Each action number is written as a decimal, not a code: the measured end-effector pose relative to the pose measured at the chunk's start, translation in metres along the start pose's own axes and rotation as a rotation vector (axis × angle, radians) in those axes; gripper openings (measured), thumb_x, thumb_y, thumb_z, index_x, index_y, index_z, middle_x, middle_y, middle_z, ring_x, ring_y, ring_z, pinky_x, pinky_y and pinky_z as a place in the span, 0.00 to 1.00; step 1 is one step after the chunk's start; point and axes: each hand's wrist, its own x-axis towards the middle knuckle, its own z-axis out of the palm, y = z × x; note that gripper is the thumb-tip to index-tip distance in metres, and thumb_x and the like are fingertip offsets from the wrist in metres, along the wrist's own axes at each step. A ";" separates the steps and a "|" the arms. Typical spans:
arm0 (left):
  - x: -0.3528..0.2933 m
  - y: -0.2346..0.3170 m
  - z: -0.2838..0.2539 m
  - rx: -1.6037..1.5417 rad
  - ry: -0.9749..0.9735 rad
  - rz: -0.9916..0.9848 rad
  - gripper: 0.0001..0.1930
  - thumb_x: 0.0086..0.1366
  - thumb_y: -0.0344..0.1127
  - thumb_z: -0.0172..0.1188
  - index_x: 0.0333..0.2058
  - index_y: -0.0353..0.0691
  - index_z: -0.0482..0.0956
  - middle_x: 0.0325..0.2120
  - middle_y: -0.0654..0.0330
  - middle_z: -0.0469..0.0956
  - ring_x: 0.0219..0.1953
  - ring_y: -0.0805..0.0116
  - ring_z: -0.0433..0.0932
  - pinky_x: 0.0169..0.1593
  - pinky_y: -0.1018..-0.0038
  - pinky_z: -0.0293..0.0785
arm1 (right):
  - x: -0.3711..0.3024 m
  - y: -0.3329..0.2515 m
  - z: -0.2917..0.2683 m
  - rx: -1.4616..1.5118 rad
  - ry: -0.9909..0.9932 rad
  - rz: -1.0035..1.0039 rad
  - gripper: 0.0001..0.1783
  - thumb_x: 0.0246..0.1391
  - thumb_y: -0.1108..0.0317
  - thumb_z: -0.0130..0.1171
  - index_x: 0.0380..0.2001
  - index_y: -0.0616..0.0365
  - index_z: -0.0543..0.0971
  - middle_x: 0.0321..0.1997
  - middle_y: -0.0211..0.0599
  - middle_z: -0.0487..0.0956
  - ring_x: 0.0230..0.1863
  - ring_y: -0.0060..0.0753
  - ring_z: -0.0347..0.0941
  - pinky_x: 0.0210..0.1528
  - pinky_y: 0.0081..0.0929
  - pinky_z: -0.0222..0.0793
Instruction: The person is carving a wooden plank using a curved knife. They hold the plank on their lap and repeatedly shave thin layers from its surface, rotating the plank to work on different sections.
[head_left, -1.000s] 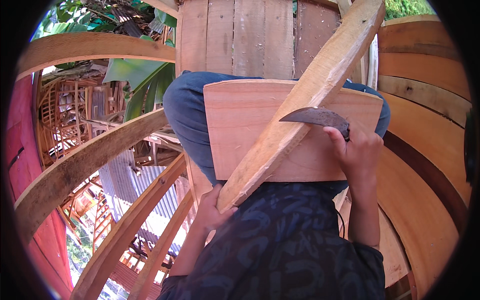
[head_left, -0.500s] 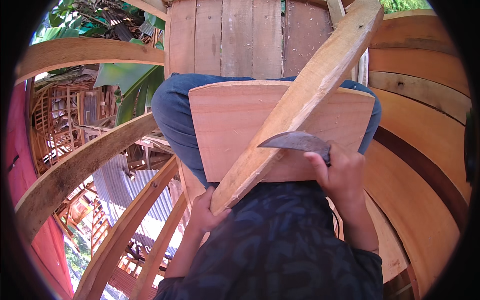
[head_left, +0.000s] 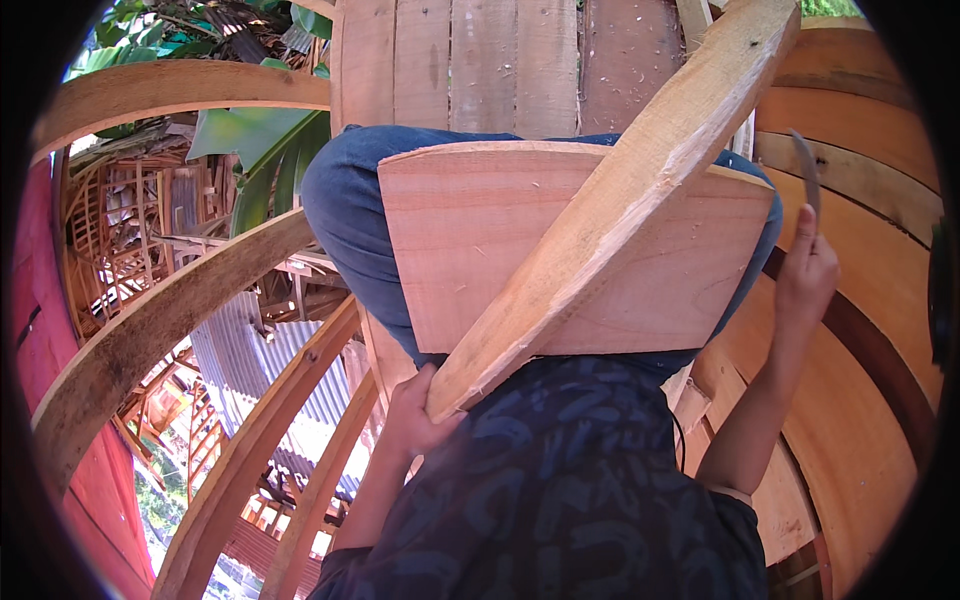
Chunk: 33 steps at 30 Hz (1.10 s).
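Observation:
My left hand (head_left: 412, 412) is closed round the near end of a long, rough-hewn wooden beam (head_left: 590, 235). The beam slants up and to the right across a flat pale board (head_left: 475, 235) that lies on my lap. Along the beam's right edge the wood is freshly cut and splintered. Off to the right, apart from the beam, my right hand (head_left: 806, 272) is raised and closed on a curved blade (head_left: 807, 168), held upright with its thin edge toward the camera. The fingers hide its handle.
Wooden planks (head_left: 485, 70) with scattered shavings lie beyond my knees. Broad curved boards (head_left: 860, 300) rise on the right. Curved wooden ribs (head_left: 180, 310) stand on the left, with corrugated metal sheets (head_left: 300, 365) and timber below. A large leaf (head_left: 255, 145) hangs at the far left.
My right hand has swung the curved blade up and to the right, away from the beam. The left hand keeps its hold on the beam's end, and the view has shifted slightly.

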 end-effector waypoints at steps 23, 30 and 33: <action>-0.003 0.023 0.004 0.041 0.052 0.008 0.25 0.41 0.41 0.68 0.35 0.33 0.70 0.24 0.47 0.75 0.30 0.46 0.78 0.34 0.66 0.72 | 0.022 0.023 -0.016 0.070 -0.053 0.036 0.33 0.62 0.44 0.47 0.13 0.58 0.60 0.12 0.24 0.57 0.15 0.21 0.53 0.17 0.28 0.47; -0.001 0.031 0.012 0.140 0.162 -0.011 0.24 0.41 0.40 0.70 0.33 0.34 0.69 0.25 0.47 0.76 0.30 0.47 0.78 0.34 0.65 0.72 | -0.047 -0.033 -0.030 0.202 -0.268 -0.267 0.29 0.58 0.50 0.56 0.15 0.64 0.66 0.11 0.42 0.62 0.13 0.39 0.60 0.19 0.33 0.54; -0.004 0.045 0.012 0.126 0.181 -0.047 0.23 0.41 0.37 0.70 0.34 0.33 0.70 0.26 0.47 0.77 0.31 0.48 0.79 0.35 0.66 0.73 | -0.091 -0.062 -0.014 0.043 -0.466 -0.515 0.28 0.50 0.46 0.62 0.14 0.60 0.69 0.13 0.44 0.70 0.16 0.48 0.71 0.18 0.37 0.63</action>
